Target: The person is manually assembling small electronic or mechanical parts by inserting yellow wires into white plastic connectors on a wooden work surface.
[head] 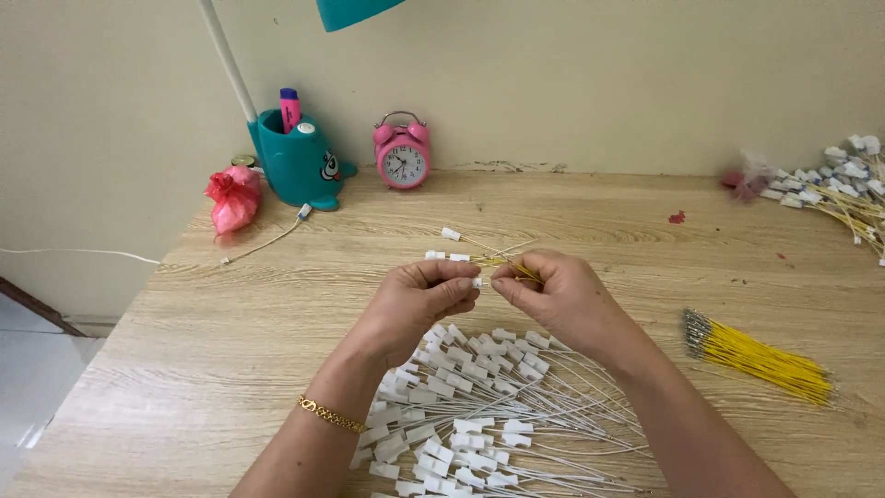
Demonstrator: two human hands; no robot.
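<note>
Wooden desk [230, 304], both hands' fingers [458, 281] meeting, seemingly pinching yellow wire [518, 269]

pink twin-bell alarm clock [402, 156] stood against the wall | teal desk-lamp base [299, 162] seen beside it, a pink marker [289, 108] held in it | pink crumpled bag [232, 197] laid at the wooden table's [221, 341] back left corner

A light wooden table [230, 323] carries a heap of white-tagged wires [470, 415] at its near edge and a bundle of yellow wires [761, 355] to the right. At the back stand a teal lamp base [300, 161], a pink alarm clock [402, 153] and a pink bag [232, 198]; another pile of tagged wires [843, 189] lies far right.
</note>
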